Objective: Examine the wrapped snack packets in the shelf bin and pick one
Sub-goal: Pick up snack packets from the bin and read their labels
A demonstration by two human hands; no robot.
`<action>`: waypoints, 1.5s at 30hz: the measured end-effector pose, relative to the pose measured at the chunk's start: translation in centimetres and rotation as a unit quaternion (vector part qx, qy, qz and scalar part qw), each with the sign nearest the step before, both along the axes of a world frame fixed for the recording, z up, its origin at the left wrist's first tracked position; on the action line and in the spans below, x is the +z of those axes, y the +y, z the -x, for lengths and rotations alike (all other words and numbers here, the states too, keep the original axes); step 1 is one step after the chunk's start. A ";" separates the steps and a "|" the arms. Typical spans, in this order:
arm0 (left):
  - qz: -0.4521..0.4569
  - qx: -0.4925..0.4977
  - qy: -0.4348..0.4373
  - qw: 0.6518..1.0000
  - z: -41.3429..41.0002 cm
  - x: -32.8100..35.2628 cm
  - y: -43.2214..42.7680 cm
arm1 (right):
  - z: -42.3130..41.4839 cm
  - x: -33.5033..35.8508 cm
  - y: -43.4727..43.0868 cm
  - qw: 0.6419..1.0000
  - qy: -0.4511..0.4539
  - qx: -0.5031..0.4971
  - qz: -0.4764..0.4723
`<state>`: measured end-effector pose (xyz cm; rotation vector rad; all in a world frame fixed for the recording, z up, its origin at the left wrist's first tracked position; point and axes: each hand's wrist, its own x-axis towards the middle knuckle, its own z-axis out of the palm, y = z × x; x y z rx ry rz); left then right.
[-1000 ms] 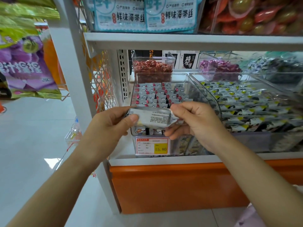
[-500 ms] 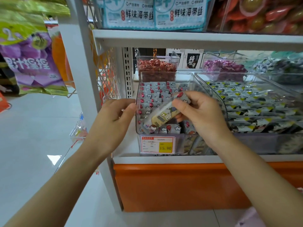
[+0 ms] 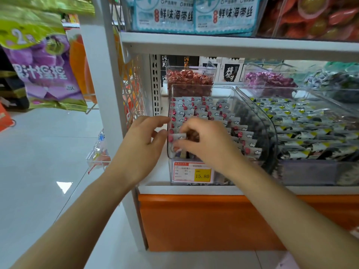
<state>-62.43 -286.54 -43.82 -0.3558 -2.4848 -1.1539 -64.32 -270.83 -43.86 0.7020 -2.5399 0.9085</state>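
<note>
As right hand (image 3: 206,141) curls onto a packet (image 3: 177,137) at bin's (image 3: 213,86) seven o'clock, grip unclear, left hand (image 3: 143,141) hovers slack-fingered at nine; none picked.

Price tag (image 3: 202,175) on bin (image 3: 204,86): 15.80
Blue packs (image 3: 174,15): 鲜味海带丝
Back box (image 3: 230,73): 碎银子
Purple bag (image 3: 41,74): "2"; rest blurred

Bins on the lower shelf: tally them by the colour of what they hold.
Red sweets: 1
Purple sweets: 1
Dark blue sweets: 1
Grey-and-red packets: 1
Grey-and-yellow packets: 1
Total: 5 bins
</note>
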 end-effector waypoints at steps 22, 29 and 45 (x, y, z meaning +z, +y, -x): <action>-0.005 0.022 0.034 0.999 0.2 -0.3 -0.5 | 2.0 1.4 0.7 0.981 0.011 -0.008 0.194; -0.014 0.020 0.053 0.998 -0.2 -0.2 0.6 | -0.5 1.1 3.5 0.871 -0.055 -0.049 0.486; -0.440 -0.125 -0.154 0.876 -0.1 0.6 2.5 | -1.7 0.2 6.1 0.716 -0.278 0.070 0.636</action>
